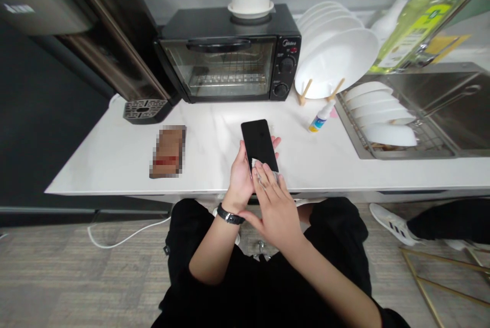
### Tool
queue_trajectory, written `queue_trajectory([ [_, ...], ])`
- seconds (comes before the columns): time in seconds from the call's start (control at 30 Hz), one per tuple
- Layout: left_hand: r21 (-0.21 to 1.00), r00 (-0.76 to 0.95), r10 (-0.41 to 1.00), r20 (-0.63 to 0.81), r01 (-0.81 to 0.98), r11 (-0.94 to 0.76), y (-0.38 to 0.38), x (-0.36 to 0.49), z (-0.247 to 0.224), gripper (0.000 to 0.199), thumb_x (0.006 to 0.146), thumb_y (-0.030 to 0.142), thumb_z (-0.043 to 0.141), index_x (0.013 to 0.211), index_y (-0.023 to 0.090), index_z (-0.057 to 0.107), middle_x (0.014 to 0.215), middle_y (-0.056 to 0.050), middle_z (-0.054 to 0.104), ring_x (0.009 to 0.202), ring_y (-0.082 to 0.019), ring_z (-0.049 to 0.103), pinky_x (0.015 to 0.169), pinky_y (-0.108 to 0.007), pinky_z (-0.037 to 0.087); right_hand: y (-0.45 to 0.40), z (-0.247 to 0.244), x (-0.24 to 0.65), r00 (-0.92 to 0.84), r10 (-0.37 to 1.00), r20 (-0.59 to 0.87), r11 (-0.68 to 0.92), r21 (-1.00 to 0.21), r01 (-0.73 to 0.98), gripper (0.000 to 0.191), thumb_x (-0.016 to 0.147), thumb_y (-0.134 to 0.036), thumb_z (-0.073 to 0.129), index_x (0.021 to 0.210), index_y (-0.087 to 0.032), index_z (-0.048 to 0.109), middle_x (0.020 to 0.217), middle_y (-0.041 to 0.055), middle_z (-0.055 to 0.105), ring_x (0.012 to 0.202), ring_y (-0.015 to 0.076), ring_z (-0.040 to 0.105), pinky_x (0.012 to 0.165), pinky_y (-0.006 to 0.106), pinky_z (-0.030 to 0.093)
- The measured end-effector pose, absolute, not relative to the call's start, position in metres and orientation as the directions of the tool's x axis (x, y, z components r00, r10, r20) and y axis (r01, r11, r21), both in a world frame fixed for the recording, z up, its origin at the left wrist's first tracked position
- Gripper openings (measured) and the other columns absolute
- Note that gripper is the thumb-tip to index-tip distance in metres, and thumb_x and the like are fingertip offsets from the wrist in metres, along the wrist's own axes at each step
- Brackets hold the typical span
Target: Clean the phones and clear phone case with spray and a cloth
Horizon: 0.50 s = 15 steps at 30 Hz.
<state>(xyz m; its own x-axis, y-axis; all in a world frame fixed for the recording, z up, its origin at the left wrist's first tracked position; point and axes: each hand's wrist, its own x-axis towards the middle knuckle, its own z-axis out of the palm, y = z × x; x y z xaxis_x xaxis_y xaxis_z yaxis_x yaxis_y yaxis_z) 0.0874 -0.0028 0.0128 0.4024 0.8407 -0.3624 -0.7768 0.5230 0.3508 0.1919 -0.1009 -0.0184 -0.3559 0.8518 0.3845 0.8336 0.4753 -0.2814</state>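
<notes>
A dark-screened smartphone [259, 138] rests in my left hand [240, 174], screen up, above the front edge of the counter. My left fingers wrap beneath it, and their tips show past its right side. My right hand [276, 206] lies over the phone's lower end with the fingers close together. Under those fingers is a small grey-white wiping cloth [254, 163] with a zigzag edge, pressed against the screen; most of it is covered. A small spray bottle [321, 116] with a blue and yellow label stands to the right of the phone.
A blurred-out brown item [167, 152] lies on the white counter [206, 149] at left. Behind are a toaster oven [225, 67], a drink machine [115, 42] and racked white plates [337, 57]. A sink [440, 83] with bowls is at right. Another person's shoe [394, 223] shows below.
</notes>
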Motion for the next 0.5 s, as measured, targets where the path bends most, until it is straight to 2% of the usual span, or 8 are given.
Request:
queue_trajectory([
  [0.13, 0.36, 0.415, 0.842, -0.344, -0.77, 0.527, -0.003, 0.092, 0.008, 0.072, 0.111, 0.063, 0.03, 0.153, 0.013, 0.058, 0.146, -0.013, 0.07, 0.142, -0.027, 0.063, 0.126, -0.041, 0.043, -0.071, -0.009, 0.2, -0.259, 0.888, 0.38, 0.387, -0.312, 0.868, 0.094, 0.105, -0.067, 0.042, 0.173, -0.011, 0.009, 0.178, 0.0158, 0.025, 0.167, 0.0355, 0.024, 0.131, 0.064, 0.032],
  [0.27, 0.373, 0.293, 0.89, -0.349, -0.828, 0.418, 0.001, 0.095, 0.001, 0.059, 0.113, 0.049, 0.037, 0.16, 0.015, 0.051, 0.147, -0.009, 0.07, 0.15, -0.023, 0.055, 0.13, -0.036, 0.038, -0.023, 0.005, 0.207, -0.214, 0.893, 0.397, 0.364, -0.354, 0.862, 0.087, 0.107, -0.064, 0.038, 0.172, -0.01, 0.018, 0.178, 0.0182, 0.026, 0.167, 0.0345, 0.024, 0.133, 0.065, 0.025],
  [0.4, 0.365, 0.309, 0.893, -0.328, -0.83, 0.422, 0.006, 0.096, 0.001, 0.055, 0.114, 0.044, 0.036, 0.161, 0.018, 0.05, 0.152, -0.007, 0.067, 0.155, -0.022, 0.049, 0.131, -0.036, 0.037, 0.008, 0.014, 0.204, -0.277, 0.876, 0.394, 0.428, -0.372, 0.824, 0.089, 0.105, -0.065, 0.043, 0.169, -0.005, 0.027, 0.176, 0.0217, 0.029, 0.167, 0.034, 0.025, 0.135, 0.06, 0.025],
  [0.5, 0.423, 0.286, 0.92, -0.269, -0.823, 0.379, 0.003, 0.098, 0.003, 0.054, 0.114, 0.041, 0.035, 0.163, 0.022, 0.047, 0.164, -0.004, 0.055, 0.161, -0.021, 0.039, 0.133, -0.036, 0.033, 0.008, 0.015, 0.199, -0.355, 0.847, 0.397, 0.499, -0.359, 0.789, 0.087, 0.105, -0.062, 0.045, 0.168, -0.004, 0.027, 0.176, 0.0209, 0.029, 0.167, 0.0324, 0.024, 0.136, 0.058, 0.025],
])
